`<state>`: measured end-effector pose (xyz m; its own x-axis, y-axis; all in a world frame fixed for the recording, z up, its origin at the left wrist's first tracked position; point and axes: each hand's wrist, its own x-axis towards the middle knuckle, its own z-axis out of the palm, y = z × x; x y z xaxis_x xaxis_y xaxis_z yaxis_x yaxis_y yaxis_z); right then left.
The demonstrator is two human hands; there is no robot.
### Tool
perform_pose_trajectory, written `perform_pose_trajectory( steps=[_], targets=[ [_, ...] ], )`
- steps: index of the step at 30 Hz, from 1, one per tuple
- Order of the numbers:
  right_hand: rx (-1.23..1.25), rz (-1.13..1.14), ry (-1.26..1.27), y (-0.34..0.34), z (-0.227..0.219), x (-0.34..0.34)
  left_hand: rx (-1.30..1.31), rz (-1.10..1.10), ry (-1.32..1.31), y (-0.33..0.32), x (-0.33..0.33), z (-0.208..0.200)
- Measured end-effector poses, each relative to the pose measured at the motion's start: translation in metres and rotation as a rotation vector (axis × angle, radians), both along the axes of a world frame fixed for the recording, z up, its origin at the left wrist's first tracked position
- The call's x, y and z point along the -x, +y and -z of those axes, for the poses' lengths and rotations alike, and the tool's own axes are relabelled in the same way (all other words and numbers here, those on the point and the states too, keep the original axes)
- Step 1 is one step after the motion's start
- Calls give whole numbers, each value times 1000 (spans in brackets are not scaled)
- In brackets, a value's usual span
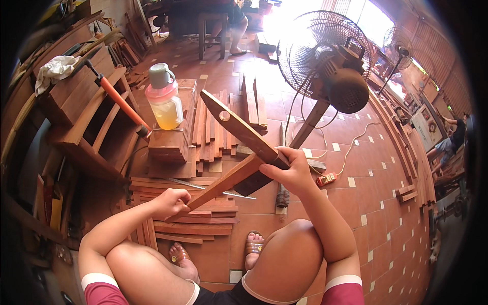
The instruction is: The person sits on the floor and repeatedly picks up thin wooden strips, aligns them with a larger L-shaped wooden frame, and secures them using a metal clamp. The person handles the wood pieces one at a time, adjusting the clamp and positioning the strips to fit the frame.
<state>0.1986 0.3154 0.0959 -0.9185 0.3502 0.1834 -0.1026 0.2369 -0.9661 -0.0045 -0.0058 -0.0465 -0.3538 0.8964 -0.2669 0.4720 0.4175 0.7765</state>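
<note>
Holding the near end of a long, flat, reddish-brown wooden strip point(223, 181), the left grip point(172, 202) has its fingers curled tight around the wood. The right grip point(291, 170) is closed on the near end of a darker brown wooden bar point(245, 133), whose far end tapers and whose face bears a pale round spot. Strip and bar cross just beside the right thumb, raised in front of the person; I cannot tell whether they are joined. A dark, flat, angular piece point(249, 183) shows under the crossing. Below the left grip, a layered pile of reddish wooden strips point(201, 229) lies on the floor point(351, 229) of red-brown tiles with small pale squares, a thin silvery ruler point(182, 182) across its far part. Farther off, a reddish-brown wooden box point(168, 148) carries a clear plastic jug point(169, 118) of yellow liquid with a pink lid, and slim wooden slats point(212, 136) lie beside it, partly hidden by the bar. Beyond the right grip, a dark-caged standing fan point(351, 79) blocks part of the room, near a red power strip point(327, 179). At left, a white cloth point(55, 71) lies on brown wooden furniture point(76, 132); strong light floods the back.
</note>
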Motion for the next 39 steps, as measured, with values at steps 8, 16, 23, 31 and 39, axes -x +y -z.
perform_pose_trajectory(
  steps=[8,16,23,31,39],
  targets=[
    [-46,47,17,-15,-10,1,132,152,-37,18,-15,-14],
    [-194,-39,11,-49,-25,0,-52,355,-108,39,-33,-32],
    [-226,-105,58,-60,-26,7,-56,245,-450,42,-53,-34],
    [-270,-156,63,-64,-34,14,-11,178,-400,47,-54,-26],
    [-442,-181,15,-84,-65,29,-74,107,-288,41,-48,-34]
  ],
)
